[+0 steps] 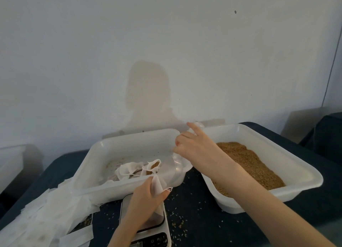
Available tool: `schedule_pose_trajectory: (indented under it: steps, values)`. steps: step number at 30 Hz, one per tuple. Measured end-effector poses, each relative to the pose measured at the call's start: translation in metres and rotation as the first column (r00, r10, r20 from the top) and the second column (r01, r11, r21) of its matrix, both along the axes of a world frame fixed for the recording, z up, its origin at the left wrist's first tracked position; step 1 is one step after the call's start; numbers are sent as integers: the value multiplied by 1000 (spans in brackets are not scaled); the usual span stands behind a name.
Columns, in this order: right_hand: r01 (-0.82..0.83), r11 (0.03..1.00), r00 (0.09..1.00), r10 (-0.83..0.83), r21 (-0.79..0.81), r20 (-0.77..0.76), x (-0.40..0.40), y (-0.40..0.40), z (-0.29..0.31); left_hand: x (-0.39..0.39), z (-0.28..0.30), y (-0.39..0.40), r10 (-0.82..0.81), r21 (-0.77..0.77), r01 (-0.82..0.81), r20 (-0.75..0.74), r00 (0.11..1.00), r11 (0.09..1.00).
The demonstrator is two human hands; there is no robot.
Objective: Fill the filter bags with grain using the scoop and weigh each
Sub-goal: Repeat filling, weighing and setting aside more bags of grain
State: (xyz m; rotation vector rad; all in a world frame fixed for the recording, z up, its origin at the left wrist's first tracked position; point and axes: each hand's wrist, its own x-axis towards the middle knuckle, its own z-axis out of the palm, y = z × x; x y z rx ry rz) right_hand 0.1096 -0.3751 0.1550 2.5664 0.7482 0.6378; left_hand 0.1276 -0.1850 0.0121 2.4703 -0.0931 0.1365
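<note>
My left hand [146, 196] pinches an empty white filter bag [157, 186] by its mouth, just above the small digital scale [159, 236]. My right hand [194, 147] grips a clear plastic scoop [178, 164], which tilts down over the right rim of the left white tub [111, 147]; whether grain is in it cannot be told. That tub holds filled filter bags [137, 170], one open and showing grain. To the right stands a second white tub [277, 154] holding brown grain [248, 161].
A heap of empty white filter bags [46, 211] spreads over the table's left front. Loose grains are scattered on the dark blue tablecloth [199, 219] around the scale. A pale wall rises right behind both tubs. Another pale container [11, 163] sits at the far left.
</note>
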Motion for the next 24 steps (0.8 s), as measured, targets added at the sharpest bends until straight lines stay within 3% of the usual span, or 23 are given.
schedule_pose_trajectory:
  steps: [9,14,16,18,21,24]
  values:
    - [179,940,953,-92,289,-288,21,-92,-57,-3,13,-2,-107,-85,111,51,993,990]
    - [429,771,882,-246,470,-402,26,-173,-79,-3,7,-11,-162,-59,164,51,986,985]
    - [502,752,846,-326,427,-422,23,-197,-84,-3,4,-15,-172,-66,175,43,984,982]
    - [574,768,794,-440,283,-419,19,-210,-90,-2,2,-20,-177,-94,180,44,983,979]
    - [632,773,755,-597,56,-271,14,-213,-96,-2,1,-25,-188,-127,193,46,981,973]
    - [627,779,761,-613,-2,-210,17,-211,-96,-1,0,-28,-196,-139,201,49,979,970]
